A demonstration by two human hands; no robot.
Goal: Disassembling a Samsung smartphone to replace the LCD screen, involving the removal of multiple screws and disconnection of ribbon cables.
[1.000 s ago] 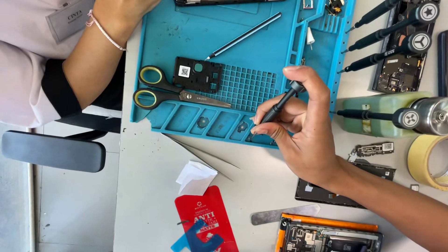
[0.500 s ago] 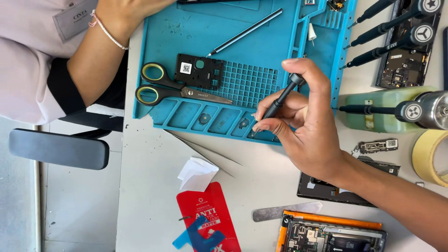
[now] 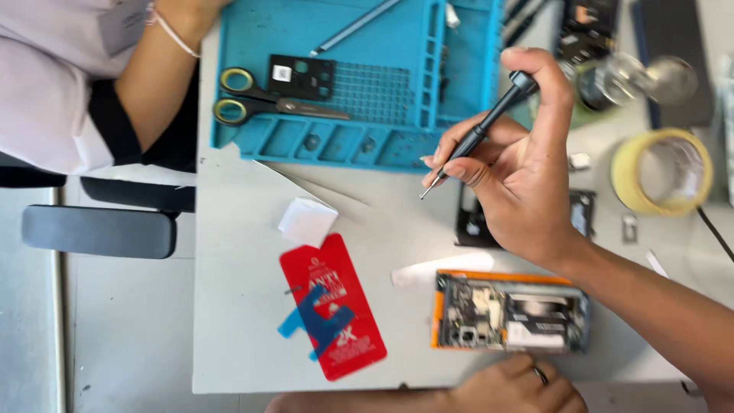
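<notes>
Right of the frame's centre, the right hand (image 3: 527,176) pinches a slim black screwdriver (image 3: 478,134) between thumb and fingers, with the index finger curled over its cap; the tool slants from upper right down to lower left, its fine tip hanging just above the grey table (image 3: 252,321) below the edge of the blue work mat (image 3: 382,46). At the bottom edge of the frame the left hand (image 3: 512,386) lies with its fingers folded (a ring shows on one finger), just below an opened phone (image 3: 508,312) in an orange frame, its circuit boards exposed; whether the fingers touch the phone I cannot tell. On the mat, at upper left, lie yellow-handled scissors (image 3: 264,103) beside a small black plate (image 3: 300,76), and a thin blue-grey rod (image 3: 355,27) slants above them. A red card (image 3: 332,306) with blue plastic picks on it sits at lower centre, a white paper scrap (image 3: 307,222) just above it. A roll of yellow tape (image 3: 661,172) rests at the right. Another person's arm (image 3: 145,84) in a pale sleeve fills the upper left corner.
</notes>
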